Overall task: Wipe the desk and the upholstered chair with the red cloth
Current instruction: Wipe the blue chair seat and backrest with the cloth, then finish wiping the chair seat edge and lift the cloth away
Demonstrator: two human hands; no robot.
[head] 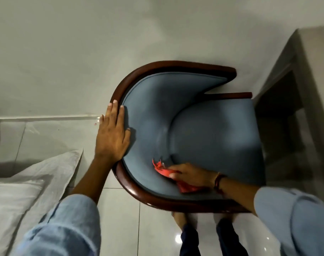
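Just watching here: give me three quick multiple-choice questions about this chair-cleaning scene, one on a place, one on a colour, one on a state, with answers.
1. Where does the left hand rest?
A. on the chair's curved back edge
B. on the desk
C. on the bed

2. What colour is the chair's upholstery?
A. green
B. blue
C. brown

3. What is the right hand doing?
A. hanging free
B. pressing the red cloth to the padding
C. lifting the chair

Answers: A, its palm lies flat on the rim; B, the padding is blue inside a dark wooden frame; B, cloth bunched beneath its fingers.
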